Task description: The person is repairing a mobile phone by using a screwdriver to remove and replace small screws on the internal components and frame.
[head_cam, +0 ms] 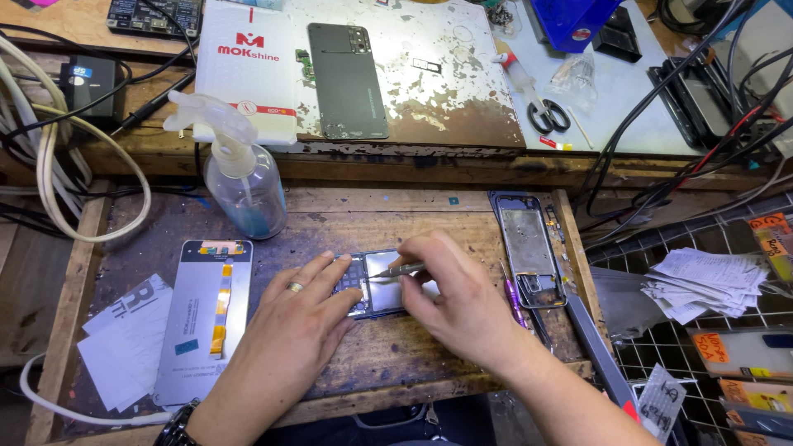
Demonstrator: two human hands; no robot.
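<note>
- Phone repair workshop, cramped and well worn.
- Centre of frame: scarred wooden work tray [330,376]; an opened phone [376,285] lies on it, both hands on it, a thin metal tool [396,270] in the right hand [462,301].
- Left of tray: detached display panel [202,318] with orange flex cable; clear spray bottle [239,169] just above it.
- Right of tray: stripped phone frame [529,256], purple-handled screwdriver [514,297] beside it.
- Top centre: dark phone back cover [347,78] on a stained, rusted plate [446,83].
- Upper right: scissors [547,116], tangle of black cables [677,157].
- Upper left: circuit board [153,15], thick pale cables [41,165].
- Right edge: stack of paper slips [706,281] on a wire rack.
</note>
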